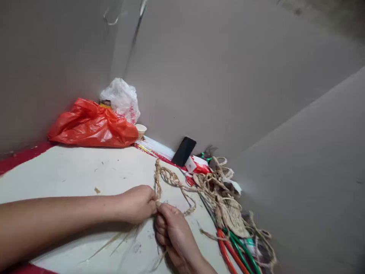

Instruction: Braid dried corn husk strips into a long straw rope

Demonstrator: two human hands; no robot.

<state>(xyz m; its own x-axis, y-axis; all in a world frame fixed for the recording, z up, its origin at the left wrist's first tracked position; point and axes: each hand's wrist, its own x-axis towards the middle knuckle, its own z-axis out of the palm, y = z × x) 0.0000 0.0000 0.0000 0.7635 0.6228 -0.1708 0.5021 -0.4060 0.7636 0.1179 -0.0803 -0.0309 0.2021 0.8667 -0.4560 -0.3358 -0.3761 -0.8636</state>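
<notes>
Your bare left forearm point(71, 219) reaches in nearly level from the left edge, ending in your left hand point(137, 204), back upward, fingers point(153, 207) curled down. Your right hand point(174, 227) reaches up from the bottom edge, slanting left, thumb point(167, 212) uppermost, the other fingers folded inward. Both hands pinch, tips meeting, low in view.

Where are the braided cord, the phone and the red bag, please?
Braided cord point(157, 179), head view: its left strand.
Phone point(184, 151), head view: middle of its dark face.
Red bag point(95, 127), head view: its crumpled front.
</notes>
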